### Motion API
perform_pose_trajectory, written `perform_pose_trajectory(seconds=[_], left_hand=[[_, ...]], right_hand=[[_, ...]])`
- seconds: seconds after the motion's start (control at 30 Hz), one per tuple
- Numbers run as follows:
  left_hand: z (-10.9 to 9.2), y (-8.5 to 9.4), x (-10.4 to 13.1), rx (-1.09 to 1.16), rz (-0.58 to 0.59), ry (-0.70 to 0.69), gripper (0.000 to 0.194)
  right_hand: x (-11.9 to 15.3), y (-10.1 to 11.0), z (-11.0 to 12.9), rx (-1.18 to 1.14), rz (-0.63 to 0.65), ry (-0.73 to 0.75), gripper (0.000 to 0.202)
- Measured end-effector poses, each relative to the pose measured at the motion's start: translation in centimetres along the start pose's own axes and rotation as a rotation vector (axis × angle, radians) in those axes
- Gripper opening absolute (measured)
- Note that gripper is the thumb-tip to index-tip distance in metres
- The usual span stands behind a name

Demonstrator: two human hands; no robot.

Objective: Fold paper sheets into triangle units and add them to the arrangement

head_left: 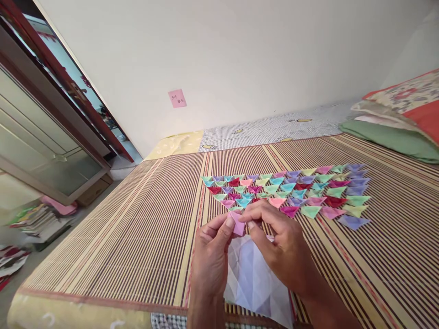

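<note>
A small folded piece of pink paper (pixel 237 225) is held up between my two hands. My left hand (pixel 213 244) pinches its left side, with the thumb lying on the paper's face. At its right edge, the thumb and index finger of my right hand (pixel 279 235) close on the paper. Below the hands, a creased translucent plastic bag (pixel 255 278) lies on the mat, partly covered by my right hand. Just beyond are rows of small folded paper boats (pixel 270 188) in many colours, several of them hidden behind my fingers.
A striped bamboo mat (pixel 130 219) covers the bed. Folded bedding and a green pillow (pixel 387 139) are piled at the far right. A pink note (pixel 177 98) is stuck on the white wall. Books (pixel 37 219) are stacked on the left, near a glass-panelled door (pixel 48 137).
</note>
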State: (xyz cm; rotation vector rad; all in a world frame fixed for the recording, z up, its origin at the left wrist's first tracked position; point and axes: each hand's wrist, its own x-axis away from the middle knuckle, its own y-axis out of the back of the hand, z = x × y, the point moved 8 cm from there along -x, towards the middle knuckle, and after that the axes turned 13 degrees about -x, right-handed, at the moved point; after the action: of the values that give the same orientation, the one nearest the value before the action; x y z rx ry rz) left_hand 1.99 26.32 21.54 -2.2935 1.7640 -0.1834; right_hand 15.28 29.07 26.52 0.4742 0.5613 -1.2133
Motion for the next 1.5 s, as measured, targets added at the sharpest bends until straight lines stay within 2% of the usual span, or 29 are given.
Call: perform_pose_trajectory(seconds=[0.17, 0.3, 0.47, 0.53, 0.6, 0.63, 0.73, 0.8, 0.97, 1.17, 1.3, 1.37, 1.43, 1.5], left_hand=[[-0.1, 0.1, 0.1, -0.086, 0.008, -0.016, 0.016], [-0.3, 0.4, 0.4, -0.15, -0.091, -0.054, 0.035], [-0.4, -0.5, 0.7, -0.175, -0.096, -0.075, 0.043], [-0.3, -0.6, 0.6, -0.193, -0.09, -0.062, 0.037], [0.1, -1.0, 0.3, -0.229, -0.029, -0.028, 0.02], [0.3, -1.2, 0.2, -0.243, 0.016, -0.007, 0.018], [0.9, -1.8, 0.0, -0.238, 0.119, 0.036, 0.03], [1.1, -1.7, 0.1, -0.229, 0.118, 0.042, 0.032], [0.6, -1.6, 0.4, -0.313, 0.087, 0.004, 0.033], [-0.3, -1.6, 0.8, -0.413, 0.09, -0.074, 0.029], [-0.1, -1.8, 0.7, -0.432, 0.127, -0.081, 0.029], [0.1, -1.9, 0.5, -0.39, 0.135, -0.058, 0.026], [0.0, -1.6, 0.5, -0.301, 0.103, -0.05, 0.016], [-0.5, -1.1, 0.5, -0.227, 0.064, -0.08, 0.017]], right_hand=[[0.1, 0.0, -0.1, 0.024, -0.013, -0.052, 0.01], [0.0, -0.1, -0.1, 0.015, -0.017, -0.045, 0.014], [0.1, 0.2, -1.5, -0.055, 0.013, -0.2, 0.018], [0.2, 0.3, -1.8, -0.095, 0.008, -0.236, 0.021], [0.4, 0.5, -2.0, -0.161, -0.031, -0.266, 0.023], [0.4, 0.6, -2.2, -0.197, -0.053, -0.28, 0.024], [0.6, 0.5, -2.4, -0.282, -0.07, -0.311, 0.024], [0.5, 0.5, -2.2, -0.276, -0.062, -0.297, 0.021], [0.2, 1.4, -1.2, -0.063, -0.077, -0.177, 0.014], [0.6, 1.1, -3.5, -0.268, -0.065, -0.37, 0.025], [0.3, 1.2, -3.3, -0.226, -0.034, -0.339, 0.029], [0.2, 1.2, -3.1, -0.213, -0.021, -0.331, 0.031], [0.3, 1.2, -3.4, -0.232, -0.009, -0.359, 0.032], [0.4, 1.1, -3.8, -0.256, -0.001, -0.392, 0.032]])
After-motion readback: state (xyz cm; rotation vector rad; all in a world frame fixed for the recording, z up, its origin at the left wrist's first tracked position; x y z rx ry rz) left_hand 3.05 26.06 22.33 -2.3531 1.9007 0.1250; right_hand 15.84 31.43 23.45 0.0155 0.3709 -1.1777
